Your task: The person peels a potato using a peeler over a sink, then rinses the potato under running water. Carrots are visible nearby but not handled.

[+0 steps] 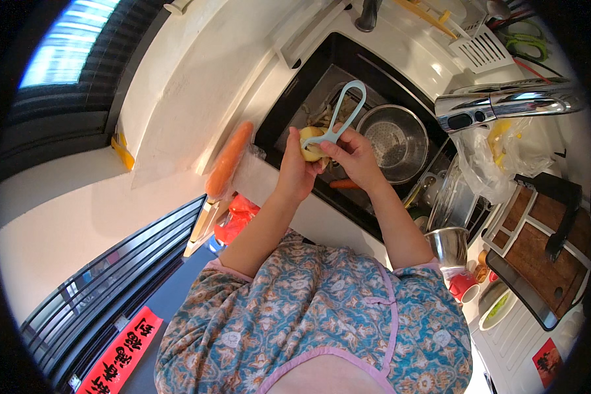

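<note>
Over the near left part of a black sink (347, 212), my left hand (294, 170) grips a partly peeled potato (309, 143). My right hand (357, 157) holds a light blue peeler (349, 106), its head against the potato's upper side and its looped handle pointing up and away. Peel strips hang beneath the potato. More peelings (325, 115) lie on the sink's bottom behind my hands. A perforated steel colander (394, 143) stands in the sink to the right. Below my right hand, part of a carrot (344, 183) shows in the sink; my hand and wrist hide the rest.
A large carrot in clear plastic (230, 160) lies on the counter left of the sink. A chrome faucet (492, 106) reaches in from the right. Further right are a plastic bag (492, 162), a steel pot (448, 246), a red cup (465, 288) and wooden cutting boards (546, 251) in a rack.
</note>
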Motion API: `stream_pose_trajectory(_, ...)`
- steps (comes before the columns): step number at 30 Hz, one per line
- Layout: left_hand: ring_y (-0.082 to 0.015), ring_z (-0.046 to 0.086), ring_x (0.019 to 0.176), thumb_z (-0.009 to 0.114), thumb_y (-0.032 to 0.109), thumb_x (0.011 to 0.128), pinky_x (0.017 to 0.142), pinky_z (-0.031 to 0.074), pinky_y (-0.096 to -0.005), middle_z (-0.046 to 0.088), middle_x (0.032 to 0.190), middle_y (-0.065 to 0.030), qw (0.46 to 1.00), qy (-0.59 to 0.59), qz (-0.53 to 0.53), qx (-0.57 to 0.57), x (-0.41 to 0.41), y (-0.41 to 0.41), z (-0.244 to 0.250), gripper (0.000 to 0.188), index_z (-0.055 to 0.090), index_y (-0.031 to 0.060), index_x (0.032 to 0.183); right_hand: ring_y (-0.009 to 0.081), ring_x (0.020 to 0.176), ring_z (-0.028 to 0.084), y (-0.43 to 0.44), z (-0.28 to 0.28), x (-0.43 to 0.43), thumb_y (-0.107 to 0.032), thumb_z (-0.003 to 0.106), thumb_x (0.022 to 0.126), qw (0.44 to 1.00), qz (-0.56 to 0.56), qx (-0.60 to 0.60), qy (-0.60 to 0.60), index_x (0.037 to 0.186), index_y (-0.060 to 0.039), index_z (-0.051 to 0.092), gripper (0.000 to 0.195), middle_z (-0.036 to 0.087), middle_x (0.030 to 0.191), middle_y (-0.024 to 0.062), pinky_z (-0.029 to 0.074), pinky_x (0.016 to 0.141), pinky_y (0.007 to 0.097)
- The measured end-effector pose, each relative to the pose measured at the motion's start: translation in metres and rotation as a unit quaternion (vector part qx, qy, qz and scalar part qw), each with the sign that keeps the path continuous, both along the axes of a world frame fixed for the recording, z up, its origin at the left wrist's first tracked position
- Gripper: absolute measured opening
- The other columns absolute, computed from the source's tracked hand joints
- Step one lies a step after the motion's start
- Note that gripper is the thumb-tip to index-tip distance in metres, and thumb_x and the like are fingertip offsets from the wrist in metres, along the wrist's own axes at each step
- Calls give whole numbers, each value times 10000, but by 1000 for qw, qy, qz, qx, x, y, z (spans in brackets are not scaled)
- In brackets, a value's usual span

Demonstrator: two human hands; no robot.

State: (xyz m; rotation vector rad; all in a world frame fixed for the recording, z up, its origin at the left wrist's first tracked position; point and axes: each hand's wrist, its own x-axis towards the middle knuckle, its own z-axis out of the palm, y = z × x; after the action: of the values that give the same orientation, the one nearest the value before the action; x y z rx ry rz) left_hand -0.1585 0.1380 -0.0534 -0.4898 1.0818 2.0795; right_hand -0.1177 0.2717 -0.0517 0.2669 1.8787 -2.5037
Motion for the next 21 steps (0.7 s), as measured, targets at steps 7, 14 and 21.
stream_pose_trajectory(7, -75, 466, 587, 289, 501, 966, 427, 300, -208, 543, 750, 11, 1000, -22, -8, 9, 0, -2, 0, 465, 538, 108, 947, 44, 722, 540, 1, -1, -1, -126, 660, 841, 999, 40, 27, 2, 952, -28, 627, 151, 590, 844, -15, 454, 632, 213)
stream_pose_trajectory(14, -87, 448, 541, 322, 467, 966, 417, 301, -208, 530, 735, -5, 1000, -17, -14, -8, 1, -4, 3, 422, 530, 101, 940, 47, 715, 531, 6, 1, -10, -153, 653, 848, 999, 40, 20, -22, 927, -27, 634, 150, 599, 822, -6, 448, 628, 216)
stream_pose_trajectory(21, -137, 467, 593, 330, 457, 972, 472, 357, -229, 537, 838, -57, 995, 53, -80, 8, 14, 0, 11, 386, 474, 110, 1060, 92, 694, 548, 26, -72, -36, -213, 675, 835, 988, -65, 100, -99, 873, -22, 625, 201, 608, 795, 1, 456, 617, 263)
